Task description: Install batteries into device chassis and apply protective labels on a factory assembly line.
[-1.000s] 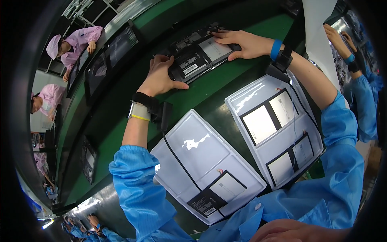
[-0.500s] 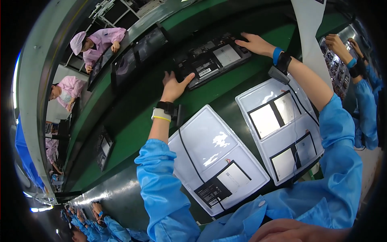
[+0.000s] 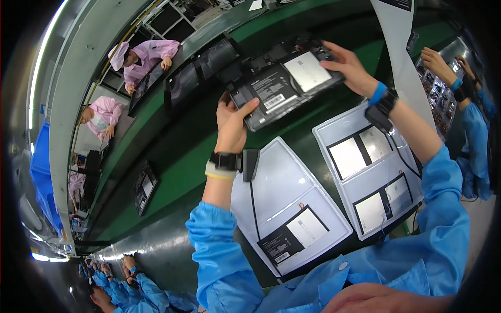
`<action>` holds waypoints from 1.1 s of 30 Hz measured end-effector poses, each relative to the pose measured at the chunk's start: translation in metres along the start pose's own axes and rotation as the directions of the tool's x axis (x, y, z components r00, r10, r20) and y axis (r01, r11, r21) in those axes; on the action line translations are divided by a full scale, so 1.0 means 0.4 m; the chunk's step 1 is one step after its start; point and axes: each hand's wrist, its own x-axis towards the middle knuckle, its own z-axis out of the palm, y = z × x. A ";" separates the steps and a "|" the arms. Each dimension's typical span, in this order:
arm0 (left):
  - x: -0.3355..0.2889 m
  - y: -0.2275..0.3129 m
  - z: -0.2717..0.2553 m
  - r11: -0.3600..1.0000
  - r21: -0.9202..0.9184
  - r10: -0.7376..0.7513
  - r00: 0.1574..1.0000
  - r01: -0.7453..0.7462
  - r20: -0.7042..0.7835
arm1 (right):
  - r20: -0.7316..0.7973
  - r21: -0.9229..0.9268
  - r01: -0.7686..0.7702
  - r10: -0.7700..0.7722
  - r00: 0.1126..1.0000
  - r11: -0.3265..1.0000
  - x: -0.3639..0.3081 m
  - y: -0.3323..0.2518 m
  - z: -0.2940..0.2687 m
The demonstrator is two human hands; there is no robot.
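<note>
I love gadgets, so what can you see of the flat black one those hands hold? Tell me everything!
The flat black gadget looks like an opened laptop base, plastic-looking, its insides showing. A pale silvery rectangle sits toward the right, with a white barcode label on the black section to its left, and dark parts along the far side. The left hand and right hand grip opposite ends. It slants, seemingly raised over the green surface.

- My left hand [image 3: 233, 121] and right hand [image 3: 350, 69] grip opposite ends of an opened laptop base [image 3: 276, 86].
- A battery pack [image 3: 295, 235] lies along the near edge of a white tray [image 3: 279, 180].
</note>
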 end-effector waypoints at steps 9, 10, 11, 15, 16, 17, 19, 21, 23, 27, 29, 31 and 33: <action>-0.308 0.094 0.111 0.985 0.130 0.109 0.994 -0.111 0.023 | -0.063 0.081 0.104 -0.099 0.993 0.991 -0.295 -0.195 0.057; -0.325 0.099 0.118 0.982 0.142 0.119 0.993 -0.121 0.022 | -0.058 0.085 0.102 -0.097 0.994 0.991 -0.313 -0.192 0.056; -0.339 0.101 0.122 0.982 0.145 0.119 0.993 -0.120 0.017 | -0.052 0.091 0.037 -0.032 0.998 0.995 -0.330 -0.188 0.047; -0.377 0.114 0.137 0.970 0.152 0.178 0.981 -0.187 0.070 | -0.022 0.055 -0.103 0.105 0.994 0.993 -0.378 -0.214 0.026; -0.386 0.117 0.137 0.972 0.144 0.172 0.981 -0.183 0.086 | -0.021 0.014 -0.160 0.161 0.987 0.987 -0.387 -0.221 0.028; -0.392 0.120 0.138 0.972 0.119 0.191 0.978 -0.201 0.088 | -0.051 -0.013 -0.140 0.139 0.989 0.990 -0.394 -0.227 0.038; -0.395 0.120 0.132 0.991 0.063 0.110 0.992 -0.114 0.062 | -0.043 -0.028 -0.132 0.131 0.990 0.991 -0.394 -0.238 0.063; -0.391 0.116 0.122 0.998 0.047 0.031 0.999 -0.032 0.017 | -0.040 -0.050 -0.129 0.127 0.991 0.990 -0.396 -0.253 0.084; -0.387 0.112 0.110 0.998 0.058 -0.002 1.000 0.002 0.000 | 0.002 -0.109 -0.113 0.114 0.993 0.988 -0.391 -0.262 0.096; -0.377 0.117 0.098 0.999 0.040 -0.011 1.000 0.011 0.000 | -0.014 -0.117 -0.134 0.134 0.991 0.984 -0.388 -0.245 0.107; -0.376 0.122 0.099 0.999 0.020 -0.044 0.999 0.043 0.022 | -0.019 -0.107 -0.125 0.124 0.992 0.986 -0.391 -0.247 0.114; -0.371 0.111 0.095 0.998 0.008 -0.058 0.998 0.058 0.018 | -0.022 -0.110 -0.093 0.091 0.996 0.990 -0.392 -0.257 0.114; -0.372 0.096 0.080 0.996 0.030 -0.079 0.997 0.080 -0.005 | -0.010 -0.137 -0.037 0.036 0.999 0.990 -0.391 -0.256 0.122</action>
